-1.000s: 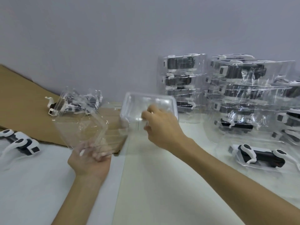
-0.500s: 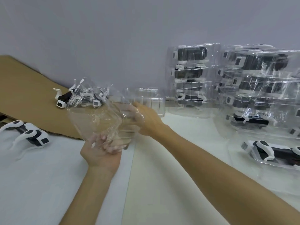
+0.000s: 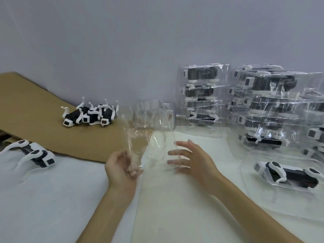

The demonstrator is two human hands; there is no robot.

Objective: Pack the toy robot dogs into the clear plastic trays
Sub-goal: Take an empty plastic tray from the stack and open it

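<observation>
The left hand (image 3: 121,167) grips the clear tray (image 3: 152,135) by its lower edge above the table (image 3: 175,213), the right hand (image 3: 192,160) spread open and seemingly just touching it, so the flimsy plastic could twist and slip.

L-hand fingers (image 3: 133,168) blurred thru tray (image 3: 152,121), prob.

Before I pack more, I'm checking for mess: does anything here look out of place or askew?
Three toy dogs lie heaped on the cardboard, on their backs, legs in the air. Nothing looks broken or spilled.
</observation>
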